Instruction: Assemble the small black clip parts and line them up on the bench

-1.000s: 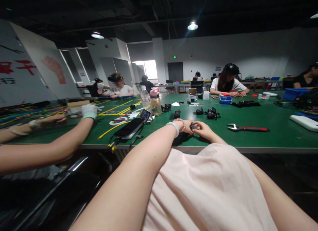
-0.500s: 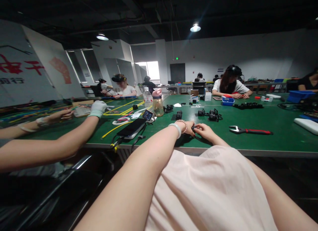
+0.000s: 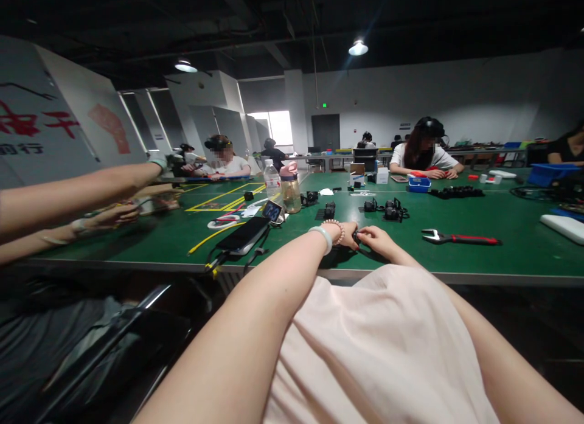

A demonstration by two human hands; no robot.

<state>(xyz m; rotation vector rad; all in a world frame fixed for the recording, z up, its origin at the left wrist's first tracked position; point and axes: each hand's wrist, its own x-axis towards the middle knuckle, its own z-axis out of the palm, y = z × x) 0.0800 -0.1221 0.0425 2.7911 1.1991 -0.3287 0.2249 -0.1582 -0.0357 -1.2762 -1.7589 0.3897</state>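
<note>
Close to the table's front edge, my left hand (image 3: 348,234) is closed around a small black part (image 3: 356,234) that its fingers mostly hide. My right hand (image 3: 376,238) meets it from the other side, thumb and fingertips pinched at the same part. What kind of part it is cannot be made out. Just beyond my hands stands a black device with a ribbed base (image 3: 327,211). Farther right are two more black devices, a smaller one (image 3: 370,205) and a larger one with looped cable (image 3: 394,210). An adjustable wrench (image 3: 460,237) with red-and-black handle lies right of my hands.
On the green table (image 3: 456,266), a black phone (image 3: 244,235) with cables lies to my left. Behind it stand a small clock display (image 3: 272,212), a tumbler with pink lid (image 3: 291,193) and a plastic bottle (image 3: 272,180). A co-worker's arms (image 3: 91,187) reach in from the left.
The left co-worker's gloved arm has risen and moved back and left, away from the table top. My two hands stay together at the small black part, nearly unmoved.
</note>
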